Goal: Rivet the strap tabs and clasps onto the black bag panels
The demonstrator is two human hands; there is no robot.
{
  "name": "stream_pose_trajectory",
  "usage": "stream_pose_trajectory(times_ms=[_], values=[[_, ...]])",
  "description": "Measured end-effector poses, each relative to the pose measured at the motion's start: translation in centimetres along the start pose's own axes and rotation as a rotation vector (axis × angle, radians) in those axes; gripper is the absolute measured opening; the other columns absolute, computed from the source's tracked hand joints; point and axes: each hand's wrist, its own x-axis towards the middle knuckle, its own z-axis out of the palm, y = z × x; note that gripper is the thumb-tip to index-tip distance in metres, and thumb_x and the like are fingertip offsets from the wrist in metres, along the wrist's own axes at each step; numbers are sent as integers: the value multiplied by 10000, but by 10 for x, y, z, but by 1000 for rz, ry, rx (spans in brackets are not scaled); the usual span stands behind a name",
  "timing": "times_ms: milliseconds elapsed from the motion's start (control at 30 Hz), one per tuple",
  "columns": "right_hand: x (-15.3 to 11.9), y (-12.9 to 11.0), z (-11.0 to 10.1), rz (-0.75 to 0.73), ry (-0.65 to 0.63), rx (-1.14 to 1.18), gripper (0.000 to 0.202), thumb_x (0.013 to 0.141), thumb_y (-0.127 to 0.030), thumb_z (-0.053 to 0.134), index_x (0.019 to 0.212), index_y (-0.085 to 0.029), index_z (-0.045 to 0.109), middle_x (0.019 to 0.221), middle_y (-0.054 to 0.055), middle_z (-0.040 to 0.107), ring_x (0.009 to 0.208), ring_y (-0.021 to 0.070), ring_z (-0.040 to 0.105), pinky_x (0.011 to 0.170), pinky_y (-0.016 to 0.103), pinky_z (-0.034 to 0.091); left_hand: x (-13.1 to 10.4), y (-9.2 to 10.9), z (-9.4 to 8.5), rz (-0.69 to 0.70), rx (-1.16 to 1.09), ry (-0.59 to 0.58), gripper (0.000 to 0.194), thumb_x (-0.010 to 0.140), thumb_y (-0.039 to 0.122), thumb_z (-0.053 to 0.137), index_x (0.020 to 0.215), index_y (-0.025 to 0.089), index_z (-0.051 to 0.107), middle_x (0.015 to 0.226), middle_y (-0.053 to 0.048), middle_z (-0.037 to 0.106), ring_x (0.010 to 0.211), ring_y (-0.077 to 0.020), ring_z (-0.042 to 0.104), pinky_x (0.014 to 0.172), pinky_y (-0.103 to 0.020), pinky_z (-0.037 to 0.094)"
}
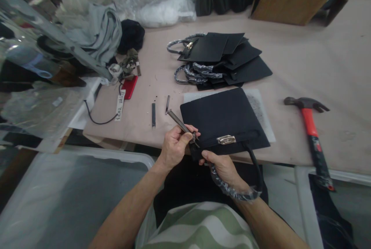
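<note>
A black bag panel [218,111] lies at the near table edge. It carries a silver metal clasp [227,140] and a dark handle [228,188] partly wrapped in clear plastic. My left hand [174,146] is closed around the lower part of a slim metal rod [176,120], held slanted by the panel's near left corner. The rod's lower end is partly hidden by the fingers. My right hand [222,164] pinches the panel's near edge between thumb and fingers, with the wrapped handle lying over its wrist. Two small metal bars, a flat one [153,115] and a thin one [167,104], rest left of the panel.
A claw hammer [310,125] with a red and black handle lies at right. Beyond the panel is a stack of black bag pieces [232,57] with wrapped handles. A pale board [262,115] sits under the panel. A cardboard box [295,3] stands at the back.
</note>
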Motion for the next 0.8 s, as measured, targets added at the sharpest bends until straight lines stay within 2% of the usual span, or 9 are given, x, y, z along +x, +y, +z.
stream_pose_trajectory(times_ms=[100,233,500,700,800], values=[[0,3,-2,27,48,26,341,654,-530,832,635,-199,753,693,56,692,712,212,599,748,368,513,-4,7,2,63,39,-14,236,958,388,667,990,155,654,1036,-89,711,919,-218,747,812,-295,611],[2,7,-1,55,53,104,333,617,-500,872,676,-193,759,788,61,720,775,226,619,803,381,518,-7,13,4,142,75,-24,174,985,339,628,1003,167,649,1059,-84,697,945,-220,742,845,-308,607],[5,10,8,65,72,225,316,581,-431,896,764,-209,767,803,48,713,776,229,611,735,373,532,-5,11,3,122,92,-16,177,980,338,630,991,162,645,1040,-83,697,940,-226,747,834,-303,607],[3,9,9,70,72,164,288,647,-470,853,642,-210,729,691,48,671,708,207,587,756,371,513,0,13,3,137,181,-27,163,978,331,623,985,170,651,1026,-81,701,930,-212,741,814,-280,591],[3,6,8,28,19,87,342,720,-507,789,593,-202,703,645,55,652,675,200,575,726,362,492,4,11,2,108,195,-22,182,970,347,627,981,167,652,1002,-79,707,912,-207,742,776,-260,585]])
